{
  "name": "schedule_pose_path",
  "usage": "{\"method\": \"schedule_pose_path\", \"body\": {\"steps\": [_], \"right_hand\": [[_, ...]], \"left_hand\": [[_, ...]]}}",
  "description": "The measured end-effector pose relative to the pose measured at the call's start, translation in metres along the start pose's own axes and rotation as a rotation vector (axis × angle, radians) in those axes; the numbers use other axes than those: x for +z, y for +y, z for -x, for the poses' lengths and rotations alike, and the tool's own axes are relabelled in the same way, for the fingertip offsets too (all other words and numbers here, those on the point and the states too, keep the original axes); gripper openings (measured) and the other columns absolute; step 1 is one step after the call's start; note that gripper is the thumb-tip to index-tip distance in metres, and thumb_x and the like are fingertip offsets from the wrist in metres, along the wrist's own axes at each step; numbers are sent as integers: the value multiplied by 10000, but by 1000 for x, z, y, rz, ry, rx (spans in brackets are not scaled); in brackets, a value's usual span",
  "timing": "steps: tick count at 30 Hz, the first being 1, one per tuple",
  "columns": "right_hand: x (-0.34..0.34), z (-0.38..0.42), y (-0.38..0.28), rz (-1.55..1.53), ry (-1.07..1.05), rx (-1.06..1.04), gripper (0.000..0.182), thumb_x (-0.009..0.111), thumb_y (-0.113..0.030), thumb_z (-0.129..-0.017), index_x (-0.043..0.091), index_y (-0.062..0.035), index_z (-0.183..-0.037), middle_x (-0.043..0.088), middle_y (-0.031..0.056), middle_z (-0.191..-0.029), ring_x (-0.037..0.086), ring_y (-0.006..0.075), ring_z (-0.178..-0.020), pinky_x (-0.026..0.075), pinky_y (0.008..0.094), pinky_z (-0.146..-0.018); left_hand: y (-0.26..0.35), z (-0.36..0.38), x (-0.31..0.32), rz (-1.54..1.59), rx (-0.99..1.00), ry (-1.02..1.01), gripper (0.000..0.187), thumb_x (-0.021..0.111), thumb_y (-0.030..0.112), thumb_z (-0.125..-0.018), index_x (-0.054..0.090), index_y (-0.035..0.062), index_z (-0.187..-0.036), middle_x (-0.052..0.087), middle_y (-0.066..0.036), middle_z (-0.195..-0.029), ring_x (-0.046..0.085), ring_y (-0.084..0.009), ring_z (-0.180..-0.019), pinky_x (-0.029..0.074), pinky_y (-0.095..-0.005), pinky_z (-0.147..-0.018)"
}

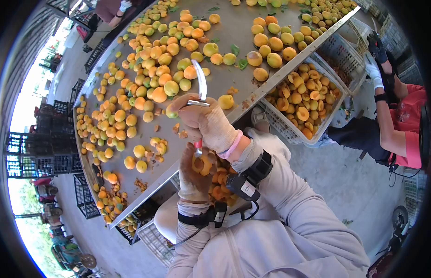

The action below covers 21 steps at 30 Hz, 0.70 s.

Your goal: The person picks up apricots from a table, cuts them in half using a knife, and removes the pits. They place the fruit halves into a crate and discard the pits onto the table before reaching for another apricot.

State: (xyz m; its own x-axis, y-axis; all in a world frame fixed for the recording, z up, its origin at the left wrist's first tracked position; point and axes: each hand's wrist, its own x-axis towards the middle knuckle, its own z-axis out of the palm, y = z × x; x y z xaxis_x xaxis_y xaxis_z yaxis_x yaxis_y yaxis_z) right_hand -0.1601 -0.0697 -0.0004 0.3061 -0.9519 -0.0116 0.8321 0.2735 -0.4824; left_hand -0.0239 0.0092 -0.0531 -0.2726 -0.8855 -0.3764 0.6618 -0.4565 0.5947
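My right hand [210,125], in a pale stained work glove, is closed around a knife [201,82] with a curved blade. The blade points up over the metal table [252,88], and a red bit of the handle shows below the fist. A greenish apricot [171,111] lies by the fingers of this hand. Just below, my left hand [192,180], in a browner glove, has its fingers curled around an apricot half [203,165]. Under the hands are several cut apricots [221,184], their container mostly hidden by my arms.
Whole apricots [160,74] are spread over the table, with scraps near its front edge. A white crate of apricot halves [308,102] stands at the right. Beyond it is a person in a red shirt [405,125]; another person [114,11] is at far left. Black crates [39,148] are stacked left.
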Motion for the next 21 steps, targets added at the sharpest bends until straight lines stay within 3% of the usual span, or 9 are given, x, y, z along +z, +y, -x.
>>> {"method": "schedule_pose_path", "body": {"steps": [3,5,7,9,12,13,15,18,21], "right_hand": [[0,-2,-2,41,6,70,128,559,-37,-844,625,-26,-953,347,-66,-575,268,35,-437,218,198,-412],[9,-3,-7,166,66,108,135,566,-21,-829,625,-25,-950,358,-64,-570,263,33,-426,225,198,-415],[12,-3,-5,211,95,144,139,575,-11,-816,624,-23,-946,398,-54,-574,305,39,-427,260,208,-421],[10,-4,1,186,100,168,139,587,-9,-807,622,-22,-941,467,-38,-587,393,52,-440,322,230,-430],[7,-8,41,425,146,-353,96,602,-65,-783,651,-51,-864,605,26,-694,552,116,-585,442,281,-532],[11,0,45,609,119,-424,107,600,-53,-784,637,-49,-885,615,39,-702,582,140,-612,459,291,-548],[21,16,49,977,66,-565,141,595,-30,-788,609,-46,-928,635,65,-718,641,190,-666,493,312,-580],[30,20,46,1120,-4,-572,115,633,-69,-775,624,-71,-889,632,98,-734,638,200,-676,510,332,-631],[6,-11,28,1054,234,-904,124,641,-93,-783,612,-73,-902,611,84,-697,632,194,-659,501,319,-588]], "left_hand": [[2,8,17,-82,-12,150,373,519,37,-880,456,53,-1247,543,-70,-1129,574,-201,-1013,512,-296,-816],[-4,6,40,-212,60,339,347,501,243,-912,500,98,-1226,573,-37,-1082,590,-178,-938,487,-291,-752],[-5,4,32,-517,137,313,384,478,268,-927,465,99,-1271,548,-44,-1143,559,-195,-1003,465,-317,-804],[-5,0,-6,-982,209,41,469,451,112,-925,350,58,-1380,468,-92,-1314,481,-251,-1210,444,-373,-973],[-7,-14,4,-233,137,320,501,472,420,-937,476,70,-1295,574,-68,-1200,589,-251,-1052,482,-377,-893],[-8,-19,5,-146,138,375,503,470,423,-939,475,68,-1295,573,-71,-1205,589,-250,-1054,482,-376,-894],[-9,-22,-4,-111,153,399,508,465,429,-942,474,65,-1296,570,-78,-1215,589,-249,-1057,482,-373,-895],[-6,-28,-22,-166,216,361,514,459,438,-948,472,60,-1297,566,-87,-1231,590,-247,-1062,483,-370,-896],[20,-37,-1,-203,363,206,566,436,504,-951,474,44,-1279,596,-94,-1156,602,-229,-982,500,-336,-816]]}}
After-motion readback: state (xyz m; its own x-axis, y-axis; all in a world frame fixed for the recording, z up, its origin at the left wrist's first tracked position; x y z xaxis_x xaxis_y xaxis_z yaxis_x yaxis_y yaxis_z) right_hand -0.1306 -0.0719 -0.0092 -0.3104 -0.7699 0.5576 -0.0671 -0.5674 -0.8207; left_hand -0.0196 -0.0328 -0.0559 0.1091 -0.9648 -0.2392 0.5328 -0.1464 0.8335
